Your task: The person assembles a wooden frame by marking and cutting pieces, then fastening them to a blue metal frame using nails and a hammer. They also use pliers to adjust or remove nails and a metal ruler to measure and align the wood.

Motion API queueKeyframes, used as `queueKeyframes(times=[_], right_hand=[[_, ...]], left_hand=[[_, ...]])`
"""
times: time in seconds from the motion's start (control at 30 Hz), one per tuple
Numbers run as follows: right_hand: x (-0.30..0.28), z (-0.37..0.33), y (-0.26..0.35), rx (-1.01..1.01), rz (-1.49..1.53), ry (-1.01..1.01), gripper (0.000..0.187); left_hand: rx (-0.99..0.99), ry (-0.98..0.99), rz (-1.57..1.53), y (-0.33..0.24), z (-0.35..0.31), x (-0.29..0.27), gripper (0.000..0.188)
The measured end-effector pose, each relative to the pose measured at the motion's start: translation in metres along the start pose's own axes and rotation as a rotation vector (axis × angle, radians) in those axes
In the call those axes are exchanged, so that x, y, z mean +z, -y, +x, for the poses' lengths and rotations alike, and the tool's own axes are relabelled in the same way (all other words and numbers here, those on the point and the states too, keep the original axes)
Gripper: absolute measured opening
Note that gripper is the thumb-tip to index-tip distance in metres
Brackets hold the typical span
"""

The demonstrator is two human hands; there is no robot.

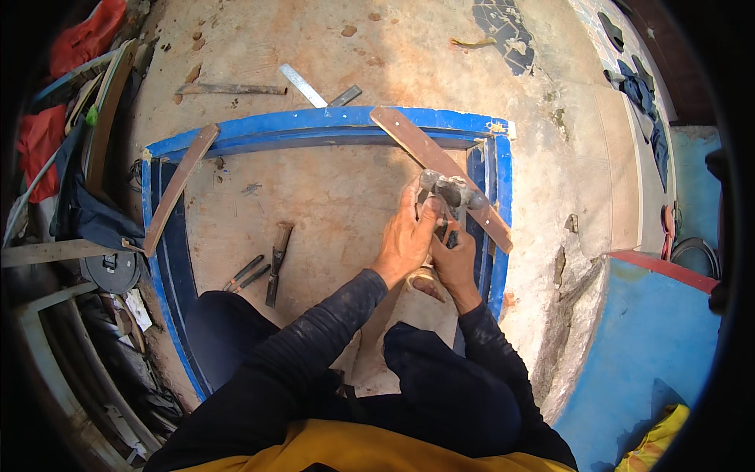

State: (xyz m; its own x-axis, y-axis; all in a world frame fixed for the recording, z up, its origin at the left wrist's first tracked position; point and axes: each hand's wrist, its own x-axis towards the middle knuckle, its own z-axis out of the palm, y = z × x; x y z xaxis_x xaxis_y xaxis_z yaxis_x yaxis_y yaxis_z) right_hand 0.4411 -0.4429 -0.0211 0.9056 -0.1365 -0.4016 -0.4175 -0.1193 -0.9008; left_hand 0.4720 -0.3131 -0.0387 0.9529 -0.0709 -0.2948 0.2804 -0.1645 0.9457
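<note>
A hammer [454, 190] with a worn metal head is held over the right side of a blue wooden frame [330, 122]. My left hand [406, 240] is closed around it just below the head, thumb up against the metal. Right beside it, my right hand [456, 256] is closed with bent fingers on something dark and small; the left hand and the hammer hide part of it. Under the hammer runs a brown wooden strip [417, 141], fixed slantwise across the frame's far right corner. Another brown strip [182, 185] crosses the far left corner.
Inside the frame lie a chisel [278, 261] and a dark-handled pair of pliers [248, 273]. Beyond it are a try square [305, 88] and a stick [232, 90]. Timber and cloths crowd the left; a blue panel [653, 346] stands at right. My legs are within the frame.
</note>
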Motion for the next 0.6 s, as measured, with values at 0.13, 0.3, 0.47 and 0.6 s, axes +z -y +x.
queueKeyframes(times=[0.13,0.3,0.47,0.6], right_hand=[[-0.007,-0.024,-0.018,0.132,0.042,0.052,0.019],[-0.020,-0.042,-0.032,-0.078,-0.192,0.134,0.019],[-0.037,-0.056,-0.033,-0.065,-0.095,-0.023,0.018],[-0.037,-0.064,-0.028,0.120,-0.058,-0.002,0.044]], left_hand=[[-0.085,0.119,0.068,0.006,-0.019,0.000,0.063],[-0.053,0.295,0.093,0.017,-0.041,-0.004,0.059],[-0.255,0.450,0.063,0.003,-0.047,0.014,0.074],[-0.217,0.443,0.048,-0.010,-0.058,0.016,0.078]])
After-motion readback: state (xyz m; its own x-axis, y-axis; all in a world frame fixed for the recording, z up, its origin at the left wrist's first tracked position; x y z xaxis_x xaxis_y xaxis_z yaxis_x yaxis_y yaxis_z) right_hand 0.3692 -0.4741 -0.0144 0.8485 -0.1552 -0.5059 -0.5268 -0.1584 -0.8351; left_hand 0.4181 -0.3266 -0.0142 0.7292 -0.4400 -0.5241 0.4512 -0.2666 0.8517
